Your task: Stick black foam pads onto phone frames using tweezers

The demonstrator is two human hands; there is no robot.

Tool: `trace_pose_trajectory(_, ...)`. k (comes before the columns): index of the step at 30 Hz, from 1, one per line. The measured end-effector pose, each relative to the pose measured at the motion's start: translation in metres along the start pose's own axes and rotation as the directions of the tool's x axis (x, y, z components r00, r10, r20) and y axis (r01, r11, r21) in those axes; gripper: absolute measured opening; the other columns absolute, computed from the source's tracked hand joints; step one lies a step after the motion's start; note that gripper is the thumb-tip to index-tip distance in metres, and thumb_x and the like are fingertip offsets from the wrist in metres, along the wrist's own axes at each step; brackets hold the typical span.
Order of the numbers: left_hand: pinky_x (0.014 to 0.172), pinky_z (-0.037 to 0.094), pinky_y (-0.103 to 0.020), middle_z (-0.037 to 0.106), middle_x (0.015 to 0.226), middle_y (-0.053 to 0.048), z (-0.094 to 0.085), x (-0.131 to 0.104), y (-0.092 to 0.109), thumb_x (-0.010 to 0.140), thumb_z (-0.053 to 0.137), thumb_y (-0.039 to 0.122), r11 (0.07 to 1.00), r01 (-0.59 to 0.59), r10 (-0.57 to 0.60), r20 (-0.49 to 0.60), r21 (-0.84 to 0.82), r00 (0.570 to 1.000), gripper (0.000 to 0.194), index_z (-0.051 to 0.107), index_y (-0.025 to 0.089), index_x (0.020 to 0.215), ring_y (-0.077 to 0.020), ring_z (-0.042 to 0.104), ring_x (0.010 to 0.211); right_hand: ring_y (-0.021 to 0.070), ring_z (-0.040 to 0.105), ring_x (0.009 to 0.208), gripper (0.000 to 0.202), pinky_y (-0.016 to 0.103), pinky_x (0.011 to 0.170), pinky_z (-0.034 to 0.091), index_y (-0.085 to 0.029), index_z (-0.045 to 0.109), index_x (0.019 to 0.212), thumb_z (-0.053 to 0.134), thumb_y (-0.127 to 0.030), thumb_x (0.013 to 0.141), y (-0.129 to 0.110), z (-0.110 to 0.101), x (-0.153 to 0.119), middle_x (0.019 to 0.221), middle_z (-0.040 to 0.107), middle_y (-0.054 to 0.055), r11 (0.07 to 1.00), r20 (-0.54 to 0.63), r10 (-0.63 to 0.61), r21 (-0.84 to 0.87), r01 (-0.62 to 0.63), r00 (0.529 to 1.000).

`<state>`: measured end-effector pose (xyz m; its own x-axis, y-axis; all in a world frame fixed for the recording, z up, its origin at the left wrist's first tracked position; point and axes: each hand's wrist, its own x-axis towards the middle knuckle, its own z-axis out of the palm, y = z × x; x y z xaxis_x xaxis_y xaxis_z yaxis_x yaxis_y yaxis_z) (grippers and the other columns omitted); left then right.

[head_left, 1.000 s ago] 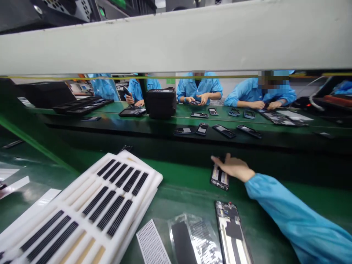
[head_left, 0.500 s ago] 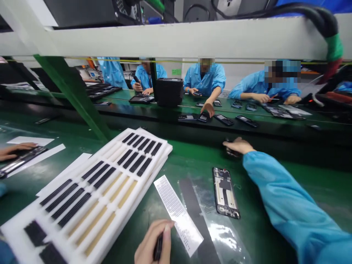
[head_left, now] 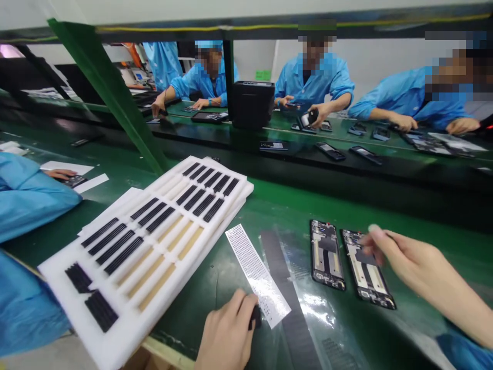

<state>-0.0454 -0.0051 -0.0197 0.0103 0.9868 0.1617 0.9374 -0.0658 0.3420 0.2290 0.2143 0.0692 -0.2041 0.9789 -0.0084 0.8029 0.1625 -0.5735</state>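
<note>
My left hand (head_left: 229, 329) is closed around a small black object (head_left: 255, 316), mostly hidden by the fingers. Just beyond it lies a white sheet strip (head_left: 258, 277) printed with rows of small dark marks. My right hand (head_left: 416, 262) hovers at the upper right edge of an opened phone body (head_left: 365, 270), thumb and fingers apart, fingertips partly over it. A second opened phone body (head_left: 327, 254) lies close on its left, inner side up, its battery bay showing. A dark grey strip (head_left: 287, 293) and clear plastic film (head_left: 316, 308) are between the white strip and the phones.
A white foam tray (head_left: 162, 303) with slots of black and tan strips fills the left, on another foam layer. A green post (head_left: 108, 97) rises behind. Co-workers in blue sit across a dark conveyor (head_left: 215, 144) carrying phones; a neighbour's blue sleeve (head_left: 34, 190) is at left.
A second phone body now lies on the mat beside the first; my right hand has come back from the conveyor's edge towards me. The view has shifted. My left hand still grips the black object.
</note>
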Motion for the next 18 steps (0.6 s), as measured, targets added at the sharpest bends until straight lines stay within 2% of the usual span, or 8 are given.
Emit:
trace_pose_trajectory(2,0.053,0.056,-0.027,0.069,0.118,-0.006,-0.009,0.024,0.008,0.079,0.044,-0.002,0.981,-0.042,0.017,0.133,0.188,0.991,0.05,0.058,0.023,0.119,-0.0184,0.072,0.073,0.0246,0.066,0.065,0.067,0.035,0.061,0.052,-0.022,0.072,0.073,0.036,-0.076,0.092,-0.028,0.013,0.017,0.073,0.072,0.01,0.965,-0.059,-0.008,0.262,0.023,0.998)
trace_pose_trajectory(3,0.054,0.057,-0.029,0.065,0.131,-0.007,-0.012,0.038,0.01,0.074,0.046,-0.005,0.961,-0.071,0.018,0.194,0.268,0.981,0.056,0.059,0.021,0.122,-0.02,0.073,0.078,0.0212,0.064,0.06,0.068,0.033,0.06,0.052,-0.021,0.071,0.071,0.037,-0.076,0.092,-0.038,0.026,0.027,0.069,0.071,0.01,0.925,-0.054,-0.01,0.38,0.029,0.999)
trace_pose_trajectory(5,0.054,0.059,-0.032,0.054,0.148,-0.011,-0.017,0.068,0.013,0.068,0.046,-0.009,0.938,-0.097,0.019,0.23,0.333,0.973,0.067,0.058,0.017,0.129,-0.0241,0.073,0.087,0.0159,0.054,0.043,0.072,0.029,0.046,0.045,-0.018,0.07,0.072,0.04,-0.082,0.087,-0.049,0.059,0.048,0.05,0.062,0.006,0.796,0.052,-0.042,0.605,0.003,0.998)
trace_pose_trajectory(6,0.053,0.059,-0.033,0.047,0.154,-0.014,-0.018,0.081,0.012,0.068,0.045,-0.01,0.932,-0.104,0.022,0.233,0.348,0.972,0.07,0.057,0.014,0.133,-0.025,0.073,0.086,0.016,0.056,0.044,0.074,0.028,0.045,0.044,-0.017,0.068,0.073,0.043,-0.086,0.082,-0.051,0.076,0.058,0.051,0.064,0.007,0.743,0.131,-0.075,0.669,-0.032,0.989)
trace_pose_trajectory(8,0.054,0.06,-0.035,0.04,0.158,-0.016,-0.016,0.105,0.007,0.069,0.043,-0.011,0.925,-0.117,0.032,0.233,0.362,0.972,0.073,0.053,0.011,0.138,-0.026,0.073,0.086,0.0172,0.062,0.048,0.073,0.027,0.046,0.047,-0.016,0.065,0.073,0.053,-0.088,0.073,-0.047,0.105,0.072,0.057,0.069,0.011,0.713,0.205,-0.125,0.699,-0.056,0.971)
trace_pose_trajectory(10,0.057,0.061,-0.037,0.038,0.159,-0.015,-0.011,0.121,0.0,0.071,0.041,-0.011,0.923,-0.135,0.046,0.245,0.36,0.968,0.074,0.051,0.01,0.141,-0.0263,0.072,0.089,0.0178,0.065,0.053,0.068,0.026,0.05,0.05,-0.016,0.064,0.075,0.065,-0.084,0.068,-0.04,0.123,0.08,0.063,0.073,0.013,0.721,0.229,-0.15,0.691,-0.052,0.962)
trace_pose_trajectory(13,0.061,0.062,-0.039,0.037,0.16,-0.012,-0.001,0.132,-0.008,0.073,0.041,-0.01,0.932,-0.157,0.069,0.266,0.326,0.962,0.076,0.047,0.012,0.146,-0.0274,0.071,0.093,0.0174,0.067,0.056,0.064,0.026,0.053,0.052,-0.017,0.063,0.079,0.071,-0.079,0.067,-0.029,0.131,0.082,0.065,0.074,0.011,0.729,0.241,-0.17,0.683,-0.042,0.955)
trace_pose_trajectory(18,0.067,0.061,-0.042,0.043,0.157,-0.011,0.008,0.133,-0.015,0.077,0.041,-0.007,0.965,-0.151,0.085,0.292,0.212,0.953,0.073,0.047,0.013,0.146,-0.0319,0.069,0.102,0.0182,0.07,0.061,0.059,0.028,0.058,0.054,-0.016,0.065,0.082,0.068,-0.075,0.075,-0.02,0.134,0.082,0.068,0.075,0.01,0.735,0.265,-0.204,0.677,-0.032,0.942)
